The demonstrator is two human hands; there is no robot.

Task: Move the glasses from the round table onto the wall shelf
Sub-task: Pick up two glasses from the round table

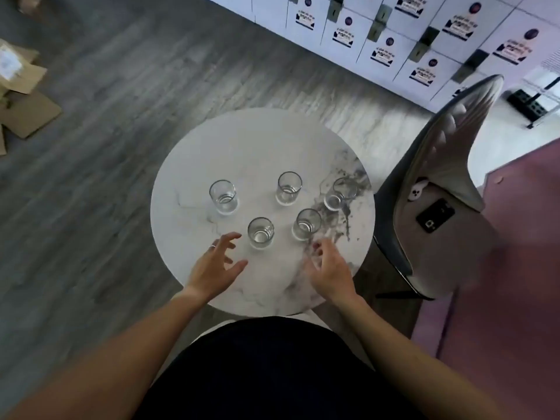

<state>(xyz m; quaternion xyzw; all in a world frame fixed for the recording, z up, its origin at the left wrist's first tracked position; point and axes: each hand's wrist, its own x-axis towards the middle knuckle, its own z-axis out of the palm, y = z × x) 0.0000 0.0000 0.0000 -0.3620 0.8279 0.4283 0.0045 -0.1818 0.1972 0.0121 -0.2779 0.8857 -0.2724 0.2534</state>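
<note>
A round white marbled surface [242,140] is standing on a grey wood-grain floor [121,86], with a dark veined patch running along its right side. Five clear glasses are sitting upright on it, all apart from one another: the far-left glass [223,197], the far-middle glass [288,188], the right glass [340,194] resting on the dark patch, the near-left glass [260,232] and the near-right glass [306,224]. Flattened cardboard [27,113] is lying on the floor, well to the left.
</note>
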